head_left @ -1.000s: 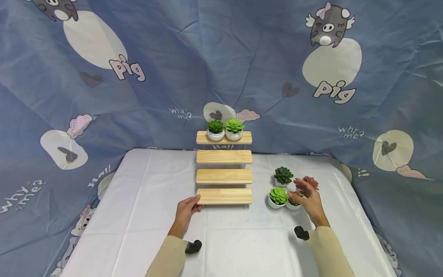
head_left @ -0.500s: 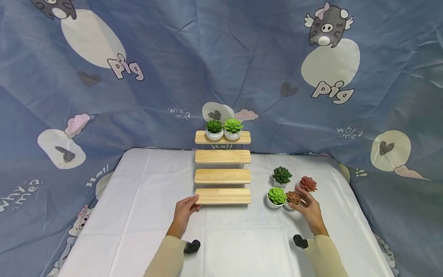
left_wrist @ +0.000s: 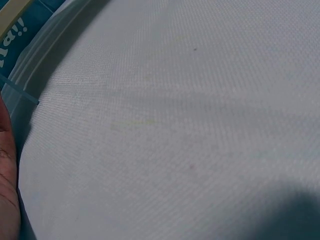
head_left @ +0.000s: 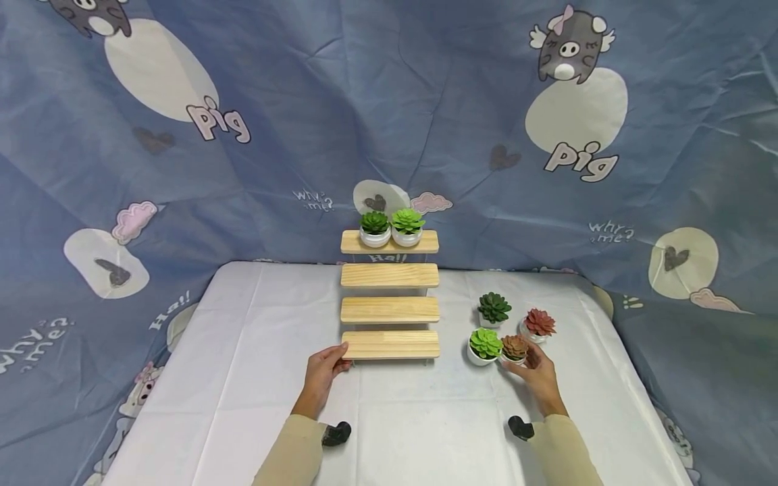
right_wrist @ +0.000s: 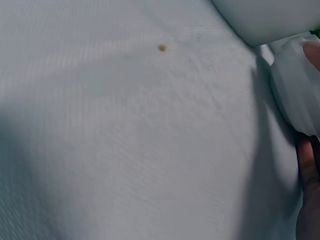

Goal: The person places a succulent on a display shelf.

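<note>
My left hand (head_left: pixel 322 374) grips the left end of the lowest board of a stepped wooden shelf (head_left: pixel 390 345), thumb on top. In the left wrist view only the edge of that hand (left_wrist: pixel 7 185) shows. My right hand (head_left: pixel 539 378) holds a brown succulent (head_left: pixel 514 347) by its white pot (right_wrist: pixel 297 90), with finger and thumb on either side of the pot in the right wrist view. Just left of it stands a light green succulent (head_left: pixel 485 343) in a round white pot. A dark green succulent (head_left: pixel 494 308) and a red succulent (head_left: pixel 539 323) are behind them.
On the shelf's top board, a dark green succulent (head_left: pixel 375 228) and a bright green one (head_left: pixel 407 226) stand side by side in white pots. White cloth (head_left: pixel 279 310) covers the table. A blue printed curtain (head_left: pixel 292 135) hangs behind and at both sides.
My right hand has come down and toward me from above the brown and red succulents, and its fingers have closed round the brown one's pot. The left hand stays on the shelf.
</note>
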Available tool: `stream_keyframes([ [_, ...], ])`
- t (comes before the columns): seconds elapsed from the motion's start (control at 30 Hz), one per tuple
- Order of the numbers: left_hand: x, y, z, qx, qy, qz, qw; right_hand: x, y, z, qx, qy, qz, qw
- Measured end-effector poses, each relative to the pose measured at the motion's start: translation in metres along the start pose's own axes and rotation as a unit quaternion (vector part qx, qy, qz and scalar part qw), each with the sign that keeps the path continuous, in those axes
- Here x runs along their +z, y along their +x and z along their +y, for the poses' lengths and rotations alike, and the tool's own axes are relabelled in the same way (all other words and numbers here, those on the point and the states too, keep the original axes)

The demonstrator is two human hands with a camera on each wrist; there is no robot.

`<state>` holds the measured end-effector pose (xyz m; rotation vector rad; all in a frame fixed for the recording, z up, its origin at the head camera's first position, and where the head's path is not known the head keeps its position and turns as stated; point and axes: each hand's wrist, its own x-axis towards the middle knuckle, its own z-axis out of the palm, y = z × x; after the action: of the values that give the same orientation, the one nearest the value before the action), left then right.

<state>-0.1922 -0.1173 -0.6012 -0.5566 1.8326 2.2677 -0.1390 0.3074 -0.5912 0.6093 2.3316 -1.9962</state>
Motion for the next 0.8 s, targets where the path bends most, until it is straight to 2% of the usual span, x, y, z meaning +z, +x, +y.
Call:
stream_keyframes([
  [0.2,0.0012,-0.0003,0.0009,-0.001,0.001,0.0,1.0,0.0018,0.0019,0.0022,0.018,-0.007,0.011,0.9998],
  [0.8,-0.0007,-0.0013,0.001,0.005,-0.002,-0.001,1.0,0.0001,0.0009,-0.0017,0.025,-0.027,0.03,0.9989],
])
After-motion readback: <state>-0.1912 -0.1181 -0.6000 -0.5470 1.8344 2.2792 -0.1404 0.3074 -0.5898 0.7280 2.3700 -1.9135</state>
